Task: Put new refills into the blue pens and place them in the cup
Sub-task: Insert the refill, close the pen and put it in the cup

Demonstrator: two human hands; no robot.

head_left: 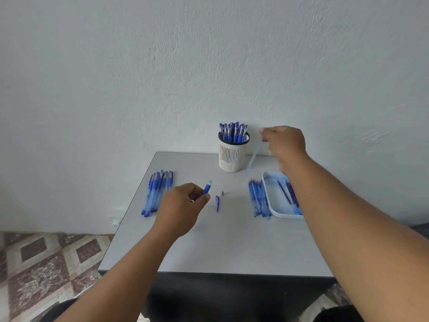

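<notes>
The grey table [232,247] carries the whole job. At its far edge stands the slotted cup [232,156], already crowded with finished blue pens [232,132]. To the right lies a white tray [276,201] with a few dark, thin pieces in it, probably used refills, though the forearm covers its right side. Just left of the tray sits a bundle of refills [258,198], and on the table's left a row of capped pens [157,191] waits.

The left hand [183,208] has its fingers curled round a pen barrel [207,188], the open end poking up and to the right. The right hand [284,142] is raised beside the cup, its fingertips pinching the top of a thin refill [254,156] that hangs down, smeared by motion. Whether that refill is new or spent I cannot tell from here.

So one pen is apart, mid-refill. If the piece is old, I'd say it wants dropping in the tray and a fresh one taking from the bundle; if new, it needs lining up with the barrel's mouth and sliding in.

Smallest of all, between the hands lie the blue cap [217,203] and a tiny metal tip [222,193], well apart from the barrel, still to go back on.
</notes>
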